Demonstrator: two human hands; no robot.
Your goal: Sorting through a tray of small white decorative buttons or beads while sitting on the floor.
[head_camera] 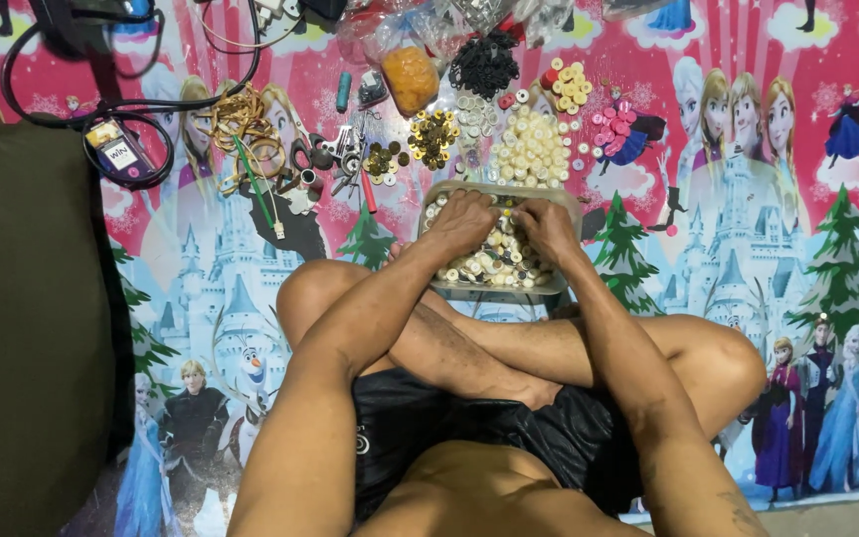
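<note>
A clear plastic tray (559,202) full of small cream and white buttons (494,264) rests on the mat in front of my crossed legs. My left hand (461,221) lies palm down in the buttons at the tray's left half, fingers curled into them. My right hand (545,227) is beside it on the right half, fingers bent down among the buttons. Whether either hand pinches a button is hidden under the fingers.
Beyond the tray lie sorted heaps: cream buttons (529,149), gold ones (432,136), black ones (484,65), pink ones (616,126), an orange-filled bag (411,78). Scissors and metal bits (335,154), rubber bands (241,117), black cables (101,109) and a dark cushion (22,328) sit left.
</note>
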